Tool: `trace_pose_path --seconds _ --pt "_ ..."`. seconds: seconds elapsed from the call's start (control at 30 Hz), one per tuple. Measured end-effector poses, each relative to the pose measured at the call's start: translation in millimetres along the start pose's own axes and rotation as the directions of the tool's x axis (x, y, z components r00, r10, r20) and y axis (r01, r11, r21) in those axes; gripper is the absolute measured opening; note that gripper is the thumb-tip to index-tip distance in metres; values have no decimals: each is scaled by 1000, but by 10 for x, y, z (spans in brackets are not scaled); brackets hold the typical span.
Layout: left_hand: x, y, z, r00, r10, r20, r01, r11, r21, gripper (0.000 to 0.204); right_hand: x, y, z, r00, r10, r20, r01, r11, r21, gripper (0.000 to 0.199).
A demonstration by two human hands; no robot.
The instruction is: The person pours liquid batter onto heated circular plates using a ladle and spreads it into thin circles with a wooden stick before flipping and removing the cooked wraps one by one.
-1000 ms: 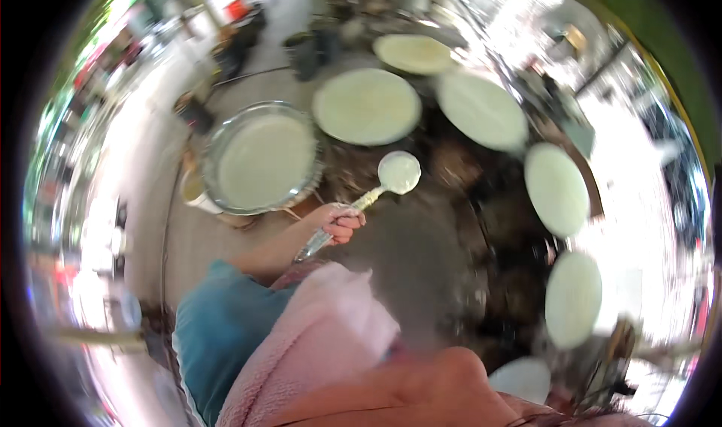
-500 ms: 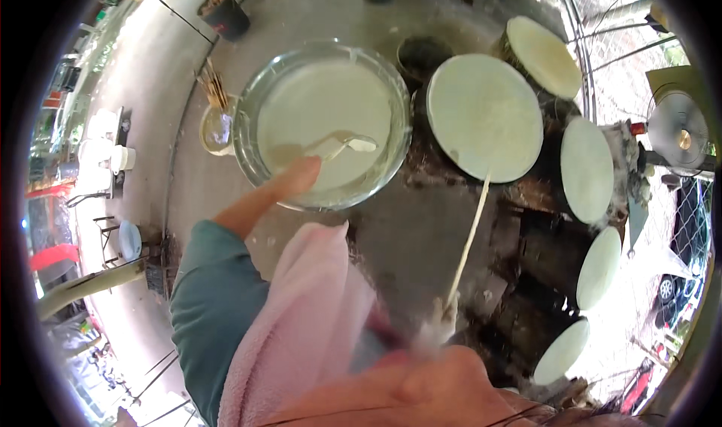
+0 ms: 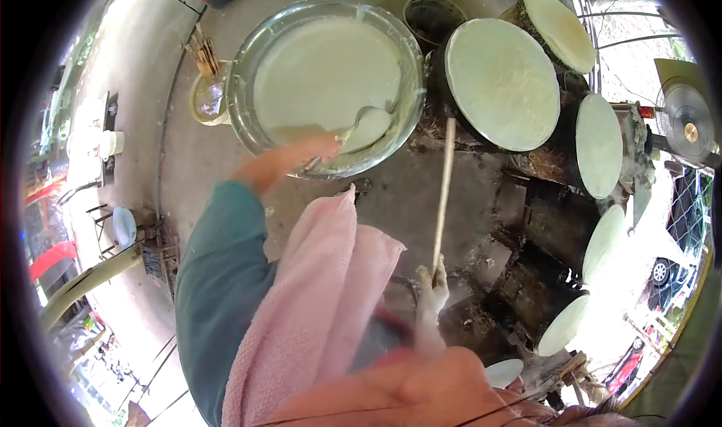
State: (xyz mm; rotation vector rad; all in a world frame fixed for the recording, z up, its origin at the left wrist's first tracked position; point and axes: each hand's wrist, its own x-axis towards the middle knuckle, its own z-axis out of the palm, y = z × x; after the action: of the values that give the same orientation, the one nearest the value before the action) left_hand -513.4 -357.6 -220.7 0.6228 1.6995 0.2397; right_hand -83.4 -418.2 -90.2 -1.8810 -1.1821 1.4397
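Left hand (image 3: pixel 289 164) clamped on ladle (image 3: pixel 365 130), scoop in pale batter inside wide metal bowl (image 3: pixel 244 81) on grey counter (image 3: pixel 406 201). Right hand (image 3: pixel 432 295) closed on thin wooden stick (image 3: pixel 444 194) (tip near round cloth-topped steamer (image 3: pixel 500 81)). Risk: overfull ladle drips across counter; stick may snag cloth.

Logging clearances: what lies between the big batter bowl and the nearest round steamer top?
In the head view, a dark empty pot sits between the batter bowl and steamer top, at the back.

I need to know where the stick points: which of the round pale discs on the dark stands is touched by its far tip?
The largest disc, right beside the metal basin. The thin stick ends at its lower left edge; the other discs lie farther right.
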Motion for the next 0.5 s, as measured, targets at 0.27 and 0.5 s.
trace_pose_path --seconds 0.27,0.5 --pt "-968 -349 1016 896 406 178 208 -29 -978 27 -429 491 276 841 281 461 -276 958 -80 38" --pt "-1864 -8 981 824 552 -126 -27 -184 -983 21 -766 469 111 797 132 590 -251 960 125 38"
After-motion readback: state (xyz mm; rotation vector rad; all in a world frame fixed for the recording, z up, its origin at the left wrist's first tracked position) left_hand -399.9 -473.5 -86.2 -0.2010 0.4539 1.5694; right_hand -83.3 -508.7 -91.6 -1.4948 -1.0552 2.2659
